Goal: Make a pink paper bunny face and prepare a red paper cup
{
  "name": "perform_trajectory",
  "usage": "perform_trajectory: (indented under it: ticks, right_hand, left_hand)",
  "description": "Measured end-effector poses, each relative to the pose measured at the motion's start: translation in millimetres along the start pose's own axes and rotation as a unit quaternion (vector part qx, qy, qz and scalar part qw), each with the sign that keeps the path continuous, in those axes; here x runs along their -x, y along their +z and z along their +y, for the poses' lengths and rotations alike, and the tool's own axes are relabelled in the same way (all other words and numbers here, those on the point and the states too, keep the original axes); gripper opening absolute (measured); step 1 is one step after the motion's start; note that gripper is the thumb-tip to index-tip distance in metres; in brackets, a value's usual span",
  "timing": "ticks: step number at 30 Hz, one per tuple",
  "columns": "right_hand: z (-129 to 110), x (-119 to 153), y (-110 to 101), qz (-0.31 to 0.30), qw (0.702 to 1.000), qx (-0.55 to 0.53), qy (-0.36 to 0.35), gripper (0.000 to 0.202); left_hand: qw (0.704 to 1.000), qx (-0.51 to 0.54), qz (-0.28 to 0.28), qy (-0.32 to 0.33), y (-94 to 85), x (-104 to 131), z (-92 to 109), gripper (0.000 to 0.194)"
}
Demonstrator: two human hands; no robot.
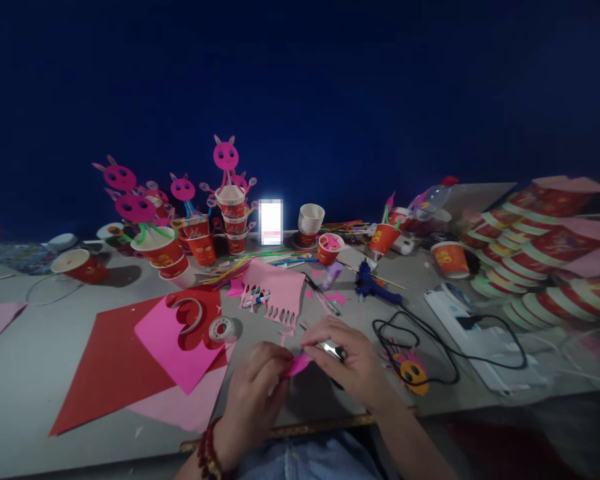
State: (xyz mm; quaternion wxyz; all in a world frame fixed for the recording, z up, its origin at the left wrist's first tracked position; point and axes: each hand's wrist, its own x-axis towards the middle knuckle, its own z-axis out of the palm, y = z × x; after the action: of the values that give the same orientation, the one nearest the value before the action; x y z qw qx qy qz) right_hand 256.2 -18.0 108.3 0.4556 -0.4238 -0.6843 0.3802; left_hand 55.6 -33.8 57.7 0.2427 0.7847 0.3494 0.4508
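Observation:
Near the table's front edge, my left hand is closed on a small piece of bright pink paper. My right hand is closed around a pair of scissors, whose shiny metal part shows between the fingers. Its fingertips meet the right end of the pink piece. Just beyond both hands lies a light pink sheet with a row of cutouts along its near edge. A clear tape roll rests to the left of it. The palms and most of the scissors are hidden.
Red card and a hot pink sheet lie at the left. Paper cups with pink paper figures stand behind. A blue glue gun, black cable, white power strip and stacked cups occupy the right.

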Motion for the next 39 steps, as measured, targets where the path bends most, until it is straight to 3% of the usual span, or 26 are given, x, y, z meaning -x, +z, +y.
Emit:
perform_trajectory:
  ticks: [4, 8, 20, 27, 39]
  right_hand:
    - [-3, 10, -8, 0.004, 0.997, 0.009, -0.07, 0.021]
    - [0, 16, -10, 0.004, 0.994, -0.001, -0.108, 0.031]
    - [5, 22, -6, -0.006, 0.986, 0.051, -0.158, 0.038]
    - [7, 18, -5, -0.019, 0.974, 0.072, -0.213, 0.027]
    - [6, 16, -8, -0.041, 0.973, 0.1, -0.202, 0.024]
  left_hand:
    - [0.99, -0.095, 0.03, 0.102, -5.1, -2, 4, 0.027]
    - [0.983, -0.118, 0.043, 0.134, -6.5, -7, 10, 0.028]
    - [0.981, -0.137, 0.043, 0.131, -6.3, -9, 13, 0.022]
    - [0.982, -0.124, 0.064, 0.127, -3.8, -9, 12, 0.018]
    - [0.986, -0.111, 0.052, 0.115, -2.6, -7, 9, 0.017]
